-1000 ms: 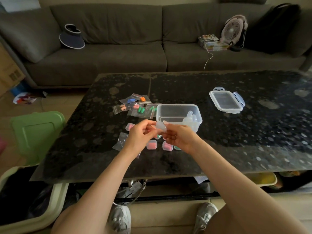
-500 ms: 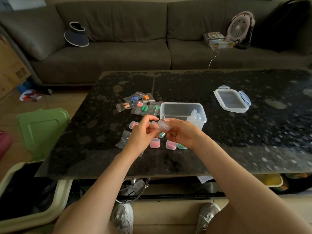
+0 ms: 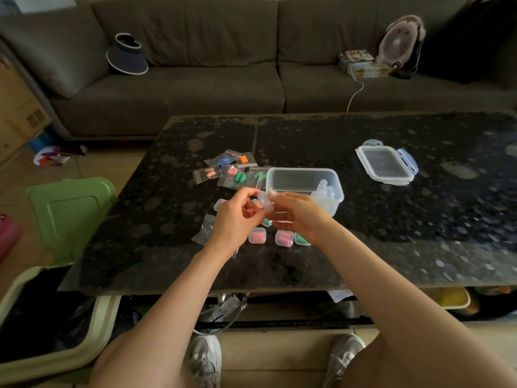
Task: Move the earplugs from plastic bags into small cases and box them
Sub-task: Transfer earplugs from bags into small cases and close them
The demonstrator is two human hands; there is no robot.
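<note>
Left hand (image 3: 237, 217), raised above the black speckled coffee table (image 3: 391, 219): fingers curled, thumb and forefinger pinching the near-left edge of a small clear case (image 3: 264, 202); a reddish-pink earplug (image 3: 249, 212) shows tucked against its palm. Right hand (image 3: 296, 217): fingers closed on the same case from the right, fingertips at its top edge. Case held between both hands, just in front of the open clear plastic box (image 3: 303, 184); whether its lid is open cannot be told. Box: standing on the table, several empty clear cases (image 3: 324, 191) piled in its right end. Box lid (image 3: 387, 163): lying flat, well apart to the right, clip tabs out. Zip bags of earplugs (image 3: 232, 170): loose cluster just left of and behind the box, contents orange, blue, pink and green. Filled cases on the table below the hands: one with pink-red earplugs (image 3: 257, 236), one with pink earplugs (image 3: 284, 238), one green (image 3: 301, 240) partly hidden by the right wrist; further cases are partly hidden behind the hands. Empty zip bag (image 3: 205, 229): crumpled, beside the left wrist. Background: grey sofa (image 3: 195, 88) bearing a dark visor hat (image 3: 127, 56) and a small fan (image 3: 398, 42); green lid (image 3: 70, 208) on the floor to the left.
</note>
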